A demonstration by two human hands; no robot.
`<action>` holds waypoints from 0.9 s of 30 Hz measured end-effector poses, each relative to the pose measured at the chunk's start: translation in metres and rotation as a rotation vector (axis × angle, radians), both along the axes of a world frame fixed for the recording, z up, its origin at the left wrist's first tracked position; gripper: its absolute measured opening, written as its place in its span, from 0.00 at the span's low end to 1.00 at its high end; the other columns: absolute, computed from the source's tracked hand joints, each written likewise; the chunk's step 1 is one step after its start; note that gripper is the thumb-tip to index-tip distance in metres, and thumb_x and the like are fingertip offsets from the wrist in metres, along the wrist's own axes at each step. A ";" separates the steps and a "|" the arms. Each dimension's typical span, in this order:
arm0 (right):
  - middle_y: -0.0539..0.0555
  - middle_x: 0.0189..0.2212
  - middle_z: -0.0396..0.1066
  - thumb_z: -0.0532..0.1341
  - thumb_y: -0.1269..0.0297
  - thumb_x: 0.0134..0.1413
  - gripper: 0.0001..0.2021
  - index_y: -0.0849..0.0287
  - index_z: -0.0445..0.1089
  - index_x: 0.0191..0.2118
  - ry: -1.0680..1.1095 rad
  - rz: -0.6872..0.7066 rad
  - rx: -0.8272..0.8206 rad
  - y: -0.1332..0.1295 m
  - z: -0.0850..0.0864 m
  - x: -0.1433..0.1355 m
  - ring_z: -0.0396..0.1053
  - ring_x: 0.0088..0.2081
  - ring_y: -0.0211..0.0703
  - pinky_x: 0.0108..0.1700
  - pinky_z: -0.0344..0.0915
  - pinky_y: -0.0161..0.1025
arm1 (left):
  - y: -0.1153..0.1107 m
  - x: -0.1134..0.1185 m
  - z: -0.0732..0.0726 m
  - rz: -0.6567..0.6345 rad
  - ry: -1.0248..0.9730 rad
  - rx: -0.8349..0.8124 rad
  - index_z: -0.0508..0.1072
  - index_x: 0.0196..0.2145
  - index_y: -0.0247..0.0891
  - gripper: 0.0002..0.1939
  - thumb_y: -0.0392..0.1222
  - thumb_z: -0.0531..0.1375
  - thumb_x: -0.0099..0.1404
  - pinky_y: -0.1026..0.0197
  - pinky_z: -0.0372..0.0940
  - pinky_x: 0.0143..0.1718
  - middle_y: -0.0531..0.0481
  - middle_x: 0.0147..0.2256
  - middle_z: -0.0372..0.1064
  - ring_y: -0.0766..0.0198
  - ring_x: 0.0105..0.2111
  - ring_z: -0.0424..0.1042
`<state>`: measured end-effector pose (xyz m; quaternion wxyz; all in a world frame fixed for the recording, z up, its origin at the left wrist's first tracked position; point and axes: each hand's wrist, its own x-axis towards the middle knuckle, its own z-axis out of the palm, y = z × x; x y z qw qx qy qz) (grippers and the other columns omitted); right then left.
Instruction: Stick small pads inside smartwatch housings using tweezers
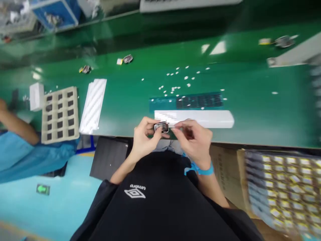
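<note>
Near the front edge of the green table, my left hand (147, 138) grips a small dark device with a silver rim (162, 127) between thumb and fingers. My right hand (193, 137), with a blue band at the wrist, pinches something thin and light at the device's right side; it is too small to name. Just beyond both hands lies a white strip (205, 119), its left part printed with dark lines. Behind it is a teal strip with a dark slotted section (199, 101). Several tiny white pieces (186, 78) are scattered behind and on it.
White printed sheets (93, 106), a beige compartment tray (60, 114) and a white box (36, 96) are at the left, beside another person's arm (18, 125). Small devices (127, 59) lie farther back. A box of yellow-labelled parts (288, 190) stands at the lower right.
</note>
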<state>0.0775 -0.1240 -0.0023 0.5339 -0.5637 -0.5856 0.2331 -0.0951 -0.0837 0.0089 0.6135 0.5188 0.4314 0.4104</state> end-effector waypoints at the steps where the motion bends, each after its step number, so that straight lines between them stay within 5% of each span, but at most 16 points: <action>1: 0.46 0.35 0.77 0.71 0.64 0.66 0.08 0.55 0.74 0.48 -0.002 0.008 -0.005 -0.001 0.000 0.000 0.55 0.21 0.28 0.24 0.56 0.33 | -0.003 -0.002 -0.001 -0.004 0.002 -0.007 0.69 0.44 0.38 0.14 0.48 0.67 0.71 0.69 0.79 0.31 0.41 0.43 0.87 0.61 0.30 0.88; 4: 0.49 0.38 0.79 0.72 0.67 0.65 0.16 0.52 0.76 0.56 -0.158 0.030 0.076 0.000 0.002 -0.002 0.60 0.23 0.30 0.25 0.59 0.34 | -0.009 -0.007 0.000 -0.042 0.055 0.018 0.69 0.46 0.39 0.10 0.44 0.65 0.72 0.70 0.79 0.34 0.44 0.44 0.87 0.64 0.32 0.88; 7: 0.51 0.38 0.79 0.71 0.70 0.65 0.09 0.53 0.77 0.48 -0.311 0.029 0.185 0.004 0.003 -0.005 0.74 0.33 0.37 0.31 0.67 0.35 | -0.009 -0.007 0.004 -0.063 0.070 0.074 0.69 0.46 0.40 0.08 0.42 0.64 0.73 0.70 0.79 0.36 0.48 0.40 0.86 0.65 0.33 0.88; 12: 0.46 0.33 0.77 0.70 0.69 0.65 0.14 0.52 0.75 0.55 -0.355 0.012 0.173 0.005 0.002 -0.004 0.63 0.22 0.31 0.26 0.63 0.33 | -0.005 -0.006 0.007 -0.070 0.145 0.131 0.68 0.45 0.39 0.07 0.39 0.63 0.71 0.71 0.78 0.34 0.49 0.39 0.86 0.67 0.31 0.86; 18: 0.50 0.37 0.80 0.70 0.71 0.65 0.08 0.53 0.76 0.46 -0.412 0.029 0.164 0.002 0.001 0.000 0.78 0.33 0.39 0.33 0.72 0.36 | -0.006 -0.006 0.005 -0.050 0.191 0.164 0.68 0.46 0.40 0.08 0.39 0.63 0.73 0.71 0.77 0.34 0.49 0.42 0.85 0.69 0.32 0.85; 27: 0.50 0.42 0.83 0.71 0.74 0.64 0.17 0.51 0.76 0.55 -0.596 -0.021 0.236 -0.002 0.001 0.001 0.82 0.39 0.42 0.36 0.75 0.36 | -0.006 -0.005 0.009 -0.048 0.280 0.261 0.69 0.46 0.40 0.07 0.36 0.62 0.72 0.72 0.77 0.35 0.53 0.36 0.82 0.71 0.32 0.83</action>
